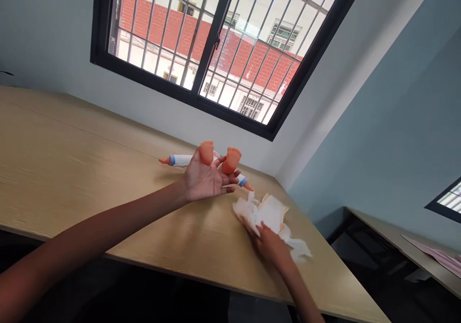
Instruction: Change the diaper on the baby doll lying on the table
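A doll [182, 160] in white clothes with blue cuffs lies on the wooden table [151, 212], its arms stretched to both sides. Its two bare feet [232, 160] point up. My left hand [211, 176] is palm up at the feet, thumb behind one foot and fingers reaching to the other; the legs are mostly hidden. To the right, my right hand [268, 241] grips a crumpled white cloth or diaper-like piece [270, 212] with a yellowish edge, slightly blurred. Part of this white material trails toward the table's right side.
Behind the table are a wall and a barred window [212, 49] with a dark frame. At the right stands another table [382, 227] with a pink item [435, 256] on it. The near table's front edge runs below my arms.
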`<state>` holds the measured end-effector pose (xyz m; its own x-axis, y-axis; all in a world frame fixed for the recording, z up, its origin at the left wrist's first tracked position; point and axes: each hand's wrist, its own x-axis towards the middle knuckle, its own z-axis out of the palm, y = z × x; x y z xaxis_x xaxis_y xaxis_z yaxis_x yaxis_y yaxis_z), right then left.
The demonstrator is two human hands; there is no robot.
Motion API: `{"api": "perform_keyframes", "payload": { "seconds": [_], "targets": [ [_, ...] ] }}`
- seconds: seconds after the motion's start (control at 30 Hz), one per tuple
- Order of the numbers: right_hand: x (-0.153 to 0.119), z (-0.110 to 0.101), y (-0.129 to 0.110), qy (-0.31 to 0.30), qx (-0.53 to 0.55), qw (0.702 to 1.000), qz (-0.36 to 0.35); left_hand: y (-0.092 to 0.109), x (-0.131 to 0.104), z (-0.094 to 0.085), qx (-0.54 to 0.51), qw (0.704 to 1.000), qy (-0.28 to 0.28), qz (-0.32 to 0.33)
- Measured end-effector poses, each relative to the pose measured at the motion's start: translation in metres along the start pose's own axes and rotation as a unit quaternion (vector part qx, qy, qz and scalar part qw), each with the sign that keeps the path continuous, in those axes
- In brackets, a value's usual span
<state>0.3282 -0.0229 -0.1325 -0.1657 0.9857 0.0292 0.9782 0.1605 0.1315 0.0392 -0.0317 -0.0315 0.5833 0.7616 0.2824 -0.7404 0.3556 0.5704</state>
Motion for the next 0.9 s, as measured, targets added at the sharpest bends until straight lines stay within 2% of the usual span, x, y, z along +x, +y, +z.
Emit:
{"api": "perform_keyframes", "payload": {
  "seconds": [0.07,0.13,0.27,0.4,0.57,0.73,0.9],
  "targets": [
    [0.001,0.023,-0.014,-0.064,-0.003,0.998,0.016,0.004,0.005,0.003,0.009,1.000,0.001,-0.001],
    [0.000,0.030,-0.030,-0.085,0.010,0.996,0.003,0.008,0.010,0.006,0.014,1.000,0.006,-0.001],
    [-0.005,0.024,-0.065,-0.072,0.053,0.992,-0.090,0.013,0.016,0.009,0.020,1.000,-0.006,-0.001],
    [-0.005,0.022,-0.103,-0.066,0.107,0.974,-0.191,0.015,0.020,0.006,0.023,0.999,-0.015,-0.015],
    [0.004,0.017,-0.142,-0.054,0.167,0.951,-0.253,0.020,0.028,0.005,0.018,0.999,-0.032,-0.027],
    [0.014,0.009,-0.157,-0.068,0.184,0.934,-0.298,0.023,0.034,0.007,0.023,0.998,-0.038,-0.035],
    [0.023,0.009,-0.159,-0.069,0.171,0.939,-0.292,0.023,0.027,0.006,0.046,0.997,-0.038,-0.043]
  ]
}}
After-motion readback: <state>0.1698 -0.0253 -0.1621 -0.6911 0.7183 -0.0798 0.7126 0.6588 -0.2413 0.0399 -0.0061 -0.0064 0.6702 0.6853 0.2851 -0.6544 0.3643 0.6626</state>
